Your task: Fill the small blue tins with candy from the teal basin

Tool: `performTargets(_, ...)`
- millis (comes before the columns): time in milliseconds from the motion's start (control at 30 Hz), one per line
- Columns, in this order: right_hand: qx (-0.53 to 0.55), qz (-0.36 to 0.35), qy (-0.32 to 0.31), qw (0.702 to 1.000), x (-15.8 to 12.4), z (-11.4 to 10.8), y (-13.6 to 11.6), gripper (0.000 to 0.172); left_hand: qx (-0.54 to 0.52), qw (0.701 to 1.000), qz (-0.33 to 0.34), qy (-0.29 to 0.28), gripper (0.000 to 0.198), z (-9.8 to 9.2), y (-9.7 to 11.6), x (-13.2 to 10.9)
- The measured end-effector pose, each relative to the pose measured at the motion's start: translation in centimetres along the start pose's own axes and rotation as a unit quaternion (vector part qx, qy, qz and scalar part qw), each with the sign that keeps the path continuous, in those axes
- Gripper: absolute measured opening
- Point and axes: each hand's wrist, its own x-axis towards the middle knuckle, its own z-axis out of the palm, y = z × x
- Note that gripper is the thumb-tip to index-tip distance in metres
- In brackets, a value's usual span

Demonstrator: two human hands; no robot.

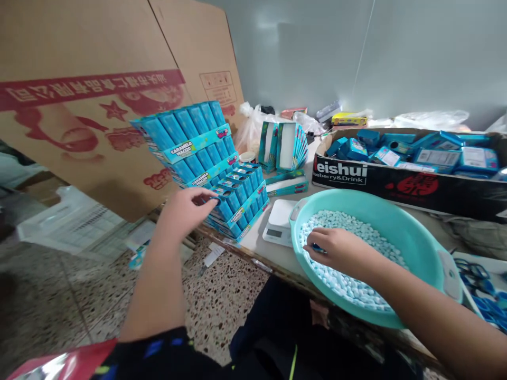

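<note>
My left hand (194, 207) is at the near corner of a stack of blue candy boxes (237, 198), its thumb and forefinger closed on the top edge of a box. Several boxes in that front row have open tops, and the trays holding them read "CARAMELO MACIZO". My right hand (335, 248) dips into a turquoise basin (420, 237), fingers curled round a small dark blue thing whose shape is mostly hidden. Pale blue candies (356, 290) cover the basin's bottom. A white kitchen scale (279, 221) stands between the stack and the basin, partly behind its rim.
Behind the basin a black-printed carton (356, 177) holds many blue boxes. Folded display trays (285, 148) stand at the back. A large brown carton (99, 68) rises at left. Blue pieces fill a white tray (481, 285) at right. The table's front edge (253, 256) runs below the stack.
</note>
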Motion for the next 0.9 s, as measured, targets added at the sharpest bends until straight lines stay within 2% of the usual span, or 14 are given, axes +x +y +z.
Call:
performTargets(133, 0.078, -0.026, 0.050, 0.995, 0.6, -0.2, -0.2, 0.021, 0.108, 0.977, -0.043, -0.179, 0.032, -1.5, -1.1, 5.6)
performTargets(233, 0.158, -0.025, 0.104, 0.982, 2.4, -1.1, -1.6, 0.019, 0.184, 0.942, -0.034, -0.278, 0.039, -1.5, -0.4, 8.6)
performTargets(333, 0.223, 0.001, 0.142, 0.964, 5.0, -2.1, -3.8, 0.022, 0.243, 0.915, -0.032, -0.320, 0.041, -1.4, 1.4, 10.0)
performTargets(467, 0.322, 0.065, 0.166, 0.930, 7.3, -2.6, -5.5, 0.032, 0.297, 0.896, -0.042, -0.327, 0.042, -0.9, 3.9, 10.5)
performTargets(567, 0.405, 0.131, 0.181, 0.887, 7.3, -1.9, -5.0, 0.034, 0.308, 0.869, -0.043, -0.386, 0.039, -0.3, 4.9, 11.0)
performTargets(733, 0.526, 0.282, 0.150, 0.788, 6.3, 0.3, -2.7, 0.038, 0.260, 0.842, -0.042, -0.471, 0.034, -0.5, 4.8, 12.6)
performTargets(800, 0.554, 0.308, 0.167, 0.755, 6.1, 1.0, -2.0, 0.038, 0.242, 0.847, -0.031, -0.472, 0.028, -1.2, 4.7, 11.8)
performTargets(833, 0.571, 0.315, 0.180, 0.736, 6.1, 1.1, -1.7, 0.038, 0.231, 0.867, -0.012, -0.441, 0.023, -1.4, 4.8, 10.7)
performTargets(900, 0.614, 0.320, 0.203, 0.693, 6.3, 1.1, -1.5, 0.039, 0.182, 0.932, 0.059, -0.307, 0.018, -1.4, 5.4, 7.1)
